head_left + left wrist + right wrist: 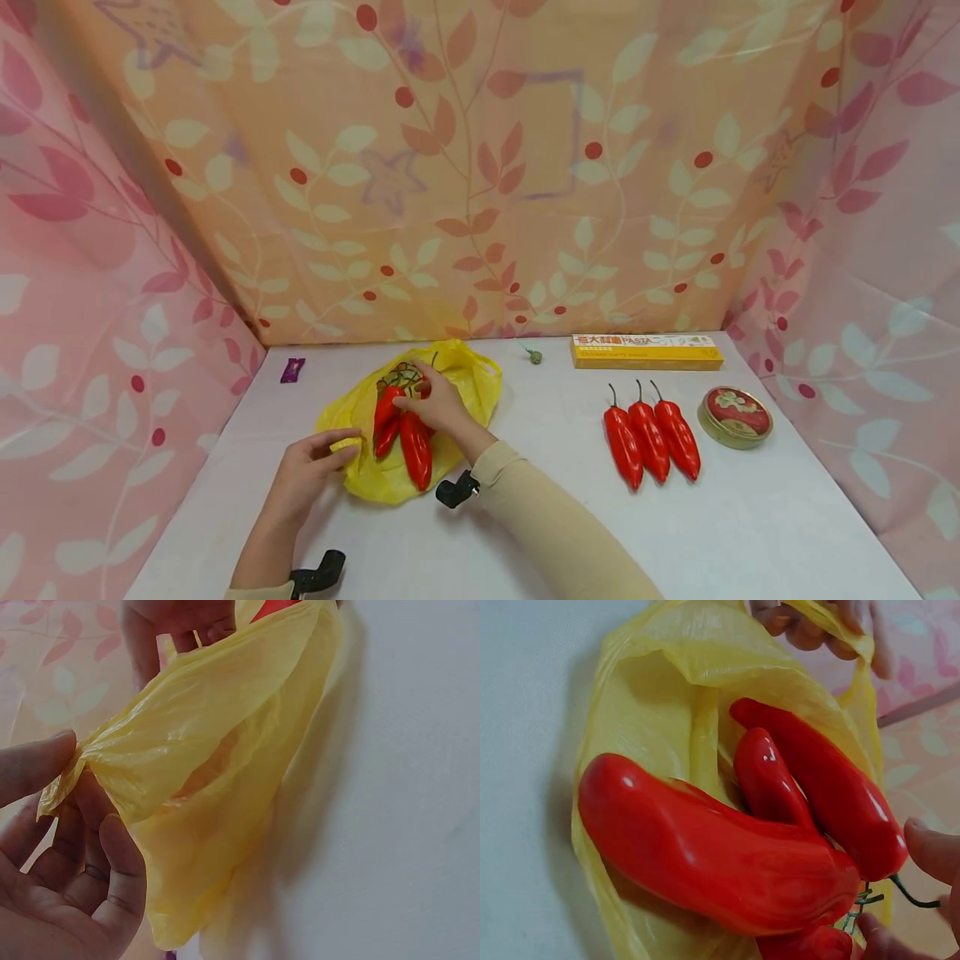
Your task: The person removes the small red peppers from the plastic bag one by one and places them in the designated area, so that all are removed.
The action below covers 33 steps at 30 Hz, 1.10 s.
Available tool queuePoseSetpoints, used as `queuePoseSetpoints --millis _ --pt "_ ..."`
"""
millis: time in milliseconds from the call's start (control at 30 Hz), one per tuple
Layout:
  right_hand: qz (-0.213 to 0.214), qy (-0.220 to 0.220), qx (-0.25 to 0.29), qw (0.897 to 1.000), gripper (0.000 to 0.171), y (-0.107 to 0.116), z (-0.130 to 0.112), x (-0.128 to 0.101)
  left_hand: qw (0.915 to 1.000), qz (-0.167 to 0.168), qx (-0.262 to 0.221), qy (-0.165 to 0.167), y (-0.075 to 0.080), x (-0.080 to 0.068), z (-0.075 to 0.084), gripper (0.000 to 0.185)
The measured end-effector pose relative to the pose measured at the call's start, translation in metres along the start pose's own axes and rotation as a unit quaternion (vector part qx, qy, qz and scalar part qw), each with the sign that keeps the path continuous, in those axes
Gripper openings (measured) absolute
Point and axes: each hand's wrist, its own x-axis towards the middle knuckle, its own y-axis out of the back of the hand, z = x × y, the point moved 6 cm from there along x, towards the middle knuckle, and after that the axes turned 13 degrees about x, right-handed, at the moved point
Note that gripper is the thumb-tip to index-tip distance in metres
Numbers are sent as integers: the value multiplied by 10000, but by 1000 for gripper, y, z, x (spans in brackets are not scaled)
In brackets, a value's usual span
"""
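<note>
Left hand (309, 467) pinched the edge of a yellow bag (478, 390) on the worktop (540, 417) in a narrow grip, right hand (441, 406) was over red peppers (416, 457) inside it, whether that grip held one I couldn't tell, three loose peppers (649, 442) lay near a round tin (738, 415)

Beyond the left hand (306, 462) lies a packet (292, 370); right of the right hand (438, 407) are a small green thing (535, 357), a box (647, 353) and, farthest, a tin (736, 417).

Red peppers (416, 450) apparently crowd the yellow bag (482, 385), with room to its right.
</note>
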Motion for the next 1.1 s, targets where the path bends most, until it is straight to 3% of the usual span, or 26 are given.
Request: queuePoseSetpoints --millis 233,367,467,667,800,900,1100 --pt "-93 -6 -608 9981 73 -11 -2 4 10000 -18 38 -3 1 -1 1 41" --pt "-97 29 -905 9958 61 -17 -3 7 10000 -29 39 -34 2 -1 2 42" --pt "-13 139 -805 9967 49 -17 -5 8 10000 -62 48 -47 1 -1 2 42" --pt "275 326 -83 9991 37 -6 -11 7 9999 -53 116 -39 2 0 2 42" --pt "571 610 828 9931 34 9 -19 6 9999 -44 125 -35 1 1 2 41" --pt "736 655 1705 9804 32 22 -25 4 9998 -37 150 -100 1 2 3 42" --pt "810 203 3164 9449 29 47 -30 -6 9998 22 164 -133 0 2 3 41"
